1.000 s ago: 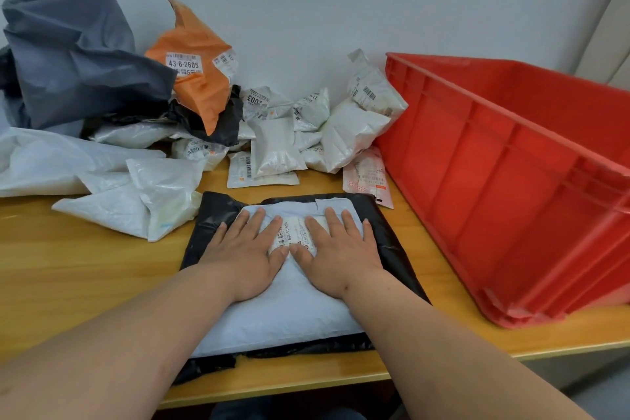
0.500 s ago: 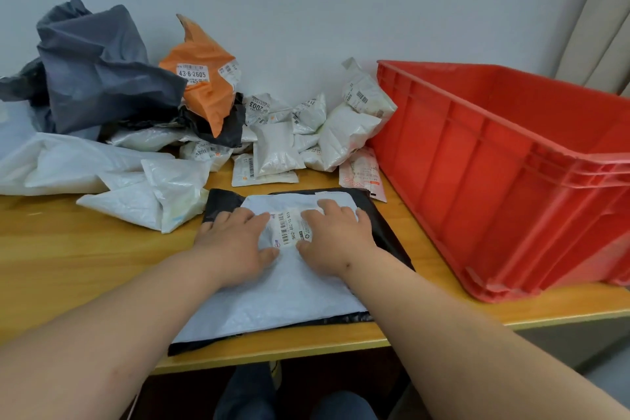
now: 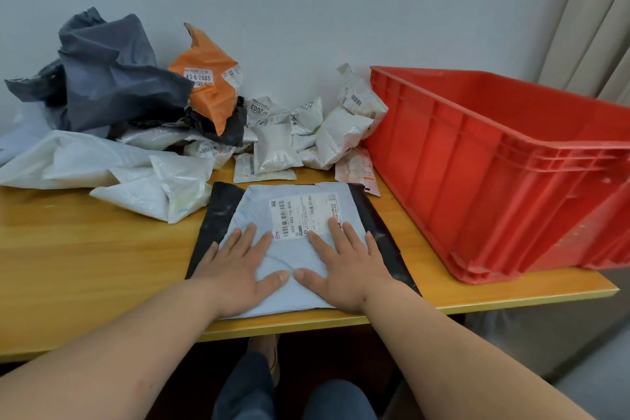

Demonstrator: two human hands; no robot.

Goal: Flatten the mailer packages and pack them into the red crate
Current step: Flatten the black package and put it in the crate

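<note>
Head view gives us the pale mailer (image 3: 289, 269) lying flat on a black mailer (image 3: 221, 215) at the near edge of the tabletop (image 3: 85, 249), just left of the red crate (image 3: 477, 174) and not yet in it. We see the left hand (image 3: 238, 269) and the right hand (image 3: 347, 266) both pressed palm-down on its lower half, fingers straight and spread, thumbs nearly meeting in the middle; neither grip is closed on anything, the hands simply bear down. We judge that this spread is meant to push air and creases out toward the edges, and that the black mailer underneath is serving as the bottom of a stack to be carried over together. The shipping label (image 3: 306, 215) near the far edge is fully uncovered. Compared with half a second ago, our hands have slid back toward us: then the fingers were curled over the label at the far end, now they lie flat below it, so a smoothing stroke has run down the length of the mailer. Beyond it, the pile waiting to be flattened sits against the wall: small white mailers (image 3: 279, 143), an orange mailer (image 3: 211, 85) standing up, a crumpled grey mailer (image 3: 112, 75) and large white mailers (image 3: 85, 160) at the left. The crate's inside is mostly hidden from this angle, so we cannot tell what it holds.
</note>
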